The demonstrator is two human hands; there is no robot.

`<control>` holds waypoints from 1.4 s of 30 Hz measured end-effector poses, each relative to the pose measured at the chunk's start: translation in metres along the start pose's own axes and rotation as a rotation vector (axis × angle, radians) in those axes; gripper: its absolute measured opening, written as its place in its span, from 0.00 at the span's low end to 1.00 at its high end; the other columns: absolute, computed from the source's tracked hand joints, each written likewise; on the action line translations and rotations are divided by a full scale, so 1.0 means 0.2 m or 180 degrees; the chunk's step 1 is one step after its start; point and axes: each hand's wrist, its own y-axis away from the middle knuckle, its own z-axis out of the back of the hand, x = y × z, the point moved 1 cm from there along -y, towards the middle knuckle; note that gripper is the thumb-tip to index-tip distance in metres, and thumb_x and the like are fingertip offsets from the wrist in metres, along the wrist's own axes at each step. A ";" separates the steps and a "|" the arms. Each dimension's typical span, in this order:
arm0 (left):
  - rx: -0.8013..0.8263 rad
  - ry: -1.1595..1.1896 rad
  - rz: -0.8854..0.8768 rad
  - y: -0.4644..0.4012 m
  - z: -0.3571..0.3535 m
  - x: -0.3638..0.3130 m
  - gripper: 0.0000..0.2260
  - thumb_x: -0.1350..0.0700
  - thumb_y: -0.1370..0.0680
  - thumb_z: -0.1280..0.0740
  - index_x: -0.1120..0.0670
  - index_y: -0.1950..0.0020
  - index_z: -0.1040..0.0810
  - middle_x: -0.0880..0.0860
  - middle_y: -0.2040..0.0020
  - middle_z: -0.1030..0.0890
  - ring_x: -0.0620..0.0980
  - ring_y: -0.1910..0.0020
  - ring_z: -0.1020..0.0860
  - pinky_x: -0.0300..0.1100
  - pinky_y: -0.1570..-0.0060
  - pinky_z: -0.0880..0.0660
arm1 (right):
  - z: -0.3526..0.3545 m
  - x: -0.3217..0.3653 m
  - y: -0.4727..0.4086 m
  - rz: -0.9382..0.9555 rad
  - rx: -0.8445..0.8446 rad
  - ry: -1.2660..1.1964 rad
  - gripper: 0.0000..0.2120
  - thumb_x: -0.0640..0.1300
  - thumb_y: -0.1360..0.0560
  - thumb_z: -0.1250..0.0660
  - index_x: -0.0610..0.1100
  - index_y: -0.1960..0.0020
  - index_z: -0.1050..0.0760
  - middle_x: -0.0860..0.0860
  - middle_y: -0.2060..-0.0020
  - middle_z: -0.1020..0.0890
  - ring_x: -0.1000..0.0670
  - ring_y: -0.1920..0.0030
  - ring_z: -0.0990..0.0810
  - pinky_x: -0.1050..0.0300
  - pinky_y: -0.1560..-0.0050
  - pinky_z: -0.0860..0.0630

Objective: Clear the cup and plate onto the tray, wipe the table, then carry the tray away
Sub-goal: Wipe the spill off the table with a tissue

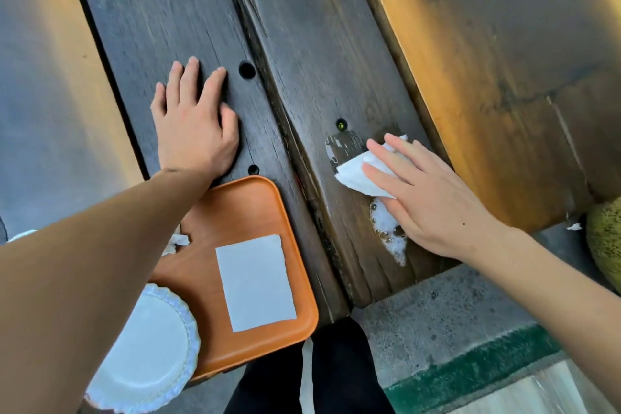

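An orange tray (242, 208) lies on the near left end of the dark wooden table (309, 44). On it sit a white paper plate (148, 346), partly under my left forearm, a flat white napkin (255, 282) and a crumpled bit of tissue (176, 242). My left hand (195, 124) rests flat on the table just beyond the tray. My right hand (426, 191) presses a folded white tissue (363, 171) onto the right plank with straight fingers. A foamy wet patch (389, 232) shows under that hand and a smeared mark (342, 144) beyond it. No cup is visible.
Bolt holes (247, 70) mark the planks. A second wooden bench or board (504, 60) runs along the right. A greenish round fruit (608, 239) sits at the far right edge. Concrete floor with a green stripe (470, 370) lies below.
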 end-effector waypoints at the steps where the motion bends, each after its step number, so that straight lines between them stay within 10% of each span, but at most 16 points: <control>1: 0.0003 -0.0003 0.0002 0.00 0.00 0.00 0.24 0.51 0.20 0.45 0.50 0.23 0.32 0.58 0.19 0.38 0.59 0.19 0.44 0.58 0.21 0.50 | 0.00 0.00 0.04 -0.0013 -0.0017 -0.0072 0.24 0.50 0.18 0.50 0.46 0.25 0.32 0.50 0.21 0.40 0.46 0.20 0.46 0.44 0.21 0.46; 11: -0.0111 -0.0033 -0.0018 0.00 -0.01 0.00 0.25 0.52 0.21 0.45 0.50 0.24 0.32 0.58 0.20 0.37 0.59 0.19 0.42 0.58 0.22 0.49 | -0.12 0.23 0.39 -0.0243 -0.0372 -0.0266 0.29 0.56 0.23 0.39 0.46 0.25 0.31 0.45 0.23 0.35 0.43 0.22 0.38 0.37 0.29 0.37; 16: -0.0154 -0.0062 -0.0030 0.00 -0.02 0.00 0.25 0.52 0.21 0.45 0.51 0.24 0.31 0.58 0.20 0.36 0.59 0.20 0.42 0.57 0.22 0.48 | -0.17 0.24 0.44 -0.0340 -0.1005 -0.0638 0.26 0.55 0.26 0.32 0.45 0.31 0.24 0.46 0.36 0.22 0.45 0.38 0.23 0.49 0.43 0.33; 27: -0.0180 -0.0069 -0.0045 0.01 -0.01 -0.01 0.25 0.52 0.22 0.45 0.51 0.24 0.31 0.59 0.20 0.36 0.59 0.20 0.41 0.58 0.22 0.48 | -0.12 0.11 0.13 -0.0687 -0.1197 -0.0811 0.16 0.46 0.22 0.33 0.44 0.36 0.20 0.48 0.56 0.22 0.48 0.58 0.25 0.51 0.63 0.22; 42: -0.0219 -0.0044 -0.0077 0.01 -0.01 -0.01 0.25 0.52 0.22 0.44 0.52 0.25 0.30 0.60 0.21 0.35 0.61 0.20 0.40 0.59 0.23 0.47 | 0.25 -0.14 -0.27 -0.1263 -0.1904 -0.1728 0.12 0.40 0.23 0.34 0.50 0.43 0.17 0.52 0.51 0.17 0.54 0.55 0.20 0.52 0.52 0.20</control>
